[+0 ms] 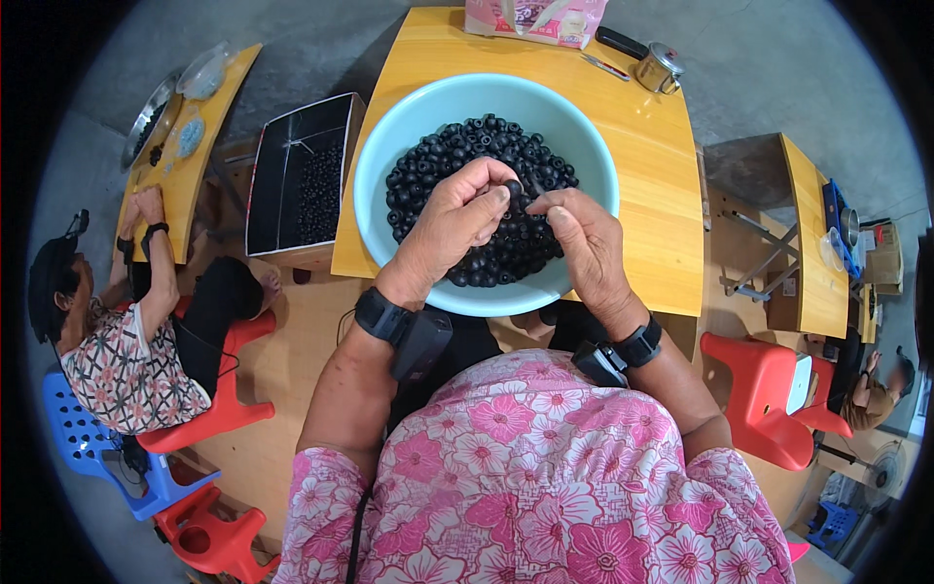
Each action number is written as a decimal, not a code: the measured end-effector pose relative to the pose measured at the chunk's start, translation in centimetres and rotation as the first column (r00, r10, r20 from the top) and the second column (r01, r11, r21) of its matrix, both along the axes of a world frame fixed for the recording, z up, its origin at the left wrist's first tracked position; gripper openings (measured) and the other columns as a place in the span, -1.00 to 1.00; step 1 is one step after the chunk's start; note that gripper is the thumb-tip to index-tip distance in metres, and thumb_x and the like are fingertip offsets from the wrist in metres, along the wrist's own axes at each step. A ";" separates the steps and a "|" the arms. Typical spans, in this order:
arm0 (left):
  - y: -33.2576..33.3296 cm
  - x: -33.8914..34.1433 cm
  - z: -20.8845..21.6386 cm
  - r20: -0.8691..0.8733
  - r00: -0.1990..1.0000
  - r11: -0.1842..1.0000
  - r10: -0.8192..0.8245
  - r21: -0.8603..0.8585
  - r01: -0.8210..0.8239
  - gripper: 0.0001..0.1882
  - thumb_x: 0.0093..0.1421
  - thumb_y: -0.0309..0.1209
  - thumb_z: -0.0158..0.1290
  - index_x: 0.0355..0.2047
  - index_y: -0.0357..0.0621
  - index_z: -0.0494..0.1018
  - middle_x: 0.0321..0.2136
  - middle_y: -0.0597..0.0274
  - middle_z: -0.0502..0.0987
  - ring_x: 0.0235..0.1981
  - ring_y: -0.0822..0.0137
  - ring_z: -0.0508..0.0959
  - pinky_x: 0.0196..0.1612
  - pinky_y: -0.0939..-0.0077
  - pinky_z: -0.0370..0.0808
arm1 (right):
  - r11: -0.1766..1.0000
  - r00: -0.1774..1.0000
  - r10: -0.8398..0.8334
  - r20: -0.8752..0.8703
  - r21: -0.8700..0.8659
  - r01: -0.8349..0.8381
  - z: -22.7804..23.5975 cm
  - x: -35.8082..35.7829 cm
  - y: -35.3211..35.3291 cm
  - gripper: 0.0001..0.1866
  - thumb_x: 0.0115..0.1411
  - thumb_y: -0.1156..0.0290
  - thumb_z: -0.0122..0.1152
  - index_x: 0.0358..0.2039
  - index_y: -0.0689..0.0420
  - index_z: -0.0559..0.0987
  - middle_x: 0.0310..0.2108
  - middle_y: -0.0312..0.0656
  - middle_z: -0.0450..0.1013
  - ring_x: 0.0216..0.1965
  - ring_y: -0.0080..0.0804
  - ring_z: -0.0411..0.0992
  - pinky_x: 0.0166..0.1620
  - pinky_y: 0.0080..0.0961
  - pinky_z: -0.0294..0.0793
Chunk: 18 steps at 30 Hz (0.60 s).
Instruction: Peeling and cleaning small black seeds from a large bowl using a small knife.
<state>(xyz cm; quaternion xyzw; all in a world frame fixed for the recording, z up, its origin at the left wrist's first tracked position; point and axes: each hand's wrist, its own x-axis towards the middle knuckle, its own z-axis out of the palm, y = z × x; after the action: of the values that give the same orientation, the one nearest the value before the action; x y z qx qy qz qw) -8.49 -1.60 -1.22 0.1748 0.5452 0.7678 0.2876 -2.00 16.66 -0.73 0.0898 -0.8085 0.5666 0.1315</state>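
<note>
A wide light-blue basin (380, 146) stands on the wooden table before me, holding a heap of small round black pieces (440, 161) with holes through them, like beads or rubber rings. Over the heap, my left hand (449, 222) is closed, pinching one black piece (513, 188) between thumb and forefinger. Close by on the right, my right hand (591, 243) is closed too, thumb against fingers. Something thin and dark seems to stick out from its fingertips toward the held piece; it is too small to name. Both wrists wear black straps.
At the table's (657, 165) far edge are a pink bag (574, 27), a black case (621, 42), a pen (607, 67) and a metal cup (661, 68). An open box (251, 209) of black pieces stands left. Another person (136, 360) sits at a left table. A red chair (749, 394) stands right.
</note>
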 end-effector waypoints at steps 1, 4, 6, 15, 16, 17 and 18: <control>-0.1 0.0 -0.1 0.000 1.000 1.000 -0.001 -0.002 0.001 -0.86 0.36 -0.37 -0.08 -0.16 -0.14 0.36 -0.52 0.49 0.28 -0.61 0.68 0.18 -0.57 0.79 0.12 | 1.000 1.000 -0.001 0.000 -0.002 0.001 0.0 0.0 -0.1 -0.79 0.28 0.39 0.05 -0.28 0.26 0.58 -0.37 -0.08 0.49 -0.34 -0.26 0.45 -0.18 -0.41 0.41; -0.2 -0.1 -0.2 0.004 1.000 1.000 -0.029 -0.006 0.029 -0.85 0.38 -0.35 -0.11 -0.15 -0.14 0.36 -0.52 0.48 0.26 -0.61 0.67 0.18 -0.57 0.78 0.12 | 0.998 1.000 -0.005 -0.010 0.067 0.005 0.1 0.1 -0.3 -0.79 0.27 0.37 0.07 -0.28 0.24 0.58 -0.40 -0.04 0.48 -0.36 -0.17 0.44 -0.22 -0.39 0.42; -0.2 0.1 -0.1 -0.013 0.999 0.999 -0.035 -0.004 0.034 -0.83 0.39 -0.33 -0.13 -0.15 -0.14 0.35 -0.51 0.47 0.26 -0.60 0.67 0.18 -0.57 0.77 0.12 | 0.994 1.000 -0.009 -0.015 0.109 0.010 0.3 0.1 -0.4 -0.81 0.25 0.37 0.12 -0.28 0.21 0.59 -0.44 -0.07 0.46 -0.38 -0.15 0.42 -0.26 -0.37 0.41; -0.2 0.1 0.4 -0.024 0.999 0.999 -0.038 -0.028 0.037 -0.82 0.40 -0.31 -0.16 -0.17 -0.15 0.33 -0.56 0.47 0.25 -0.60 0.66 0.18 -0.57 0.75 0.12 | 0.974 0.999 -0.017 -0.032 0.224 0.023 0.2 0.0 -0.5 -0.81 0.21 0.31 0.18 -0.26 0.14 0.59 -0.51 -0.11 0.40 -0.43 -0.13 0.42 -0.35 -0.33 0.40; -0.2 0.1 0.4 -0.024 0.999 0.999 -0.038 -0.028 0.037 -0.82 0.40 -0.31 -0.16 -0.17 -0.15 0.33 -0.56 0.47 0.25 -0.60 0.66 0.18 -0.57 0.75 0.12 | 0.974 0.999 -0.017 -0.033 0.223 0.024 0.2 0.0 -0.5 -0.81 0.21 0.31 0.18 -0.26 0.14 0.59 -0.51 -0.11 0.40 -0.43 -0.13 0.42 -0.35 -0.33 0.40; -0.2 0.1 0.4 -0.029 0.999 0.999 -0.036 -0.028 0.036 -0.83 0.40 -0.32 -0.16 -0.18 -0.15 0.33 -0.55 0.47 0.25 -0.60 0.66 0.18 -0.57 0.75 0.12 | 0.973 0.999 -0.015 -0.032 0.230 0.022 0.1 -0.1 -0.5 -0.81 0.21 0.31 0.19 -0.26 0.14 0.59 -0.51 -0.11 0.40 -0.43 -0.13 0.42 -0.35 -0.32 0.39; -0.2 0.1 0.4 -0.033 0.999 0.999 -0.034 -0.028 0.034 -0.83 0.40 -0.32 -0.16 -0.19 -0.15 0.33 -0.55 0.47 0.25 -0.60 0.66 0.18 -0.57 0.75 0.12 | 0.971 0.999 -0.013 -0.031 0.237 0.020 0.1 -0.1 -0.5 -0.81 0.21 0.30 0.19 -0.26 0.14 0.59 -0.51 -0.12 0.40 -0.43 -0.13 0.42 -0.35 -0.31 0.39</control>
<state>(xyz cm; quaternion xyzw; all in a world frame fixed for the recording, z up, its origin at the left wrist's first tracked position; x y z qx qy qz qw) -8.41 -1.80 -0.86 0.1930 0.5573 0.7522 0.2937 -2.09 16.11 -0.67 0.1066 -0.8691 0.4634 0.1361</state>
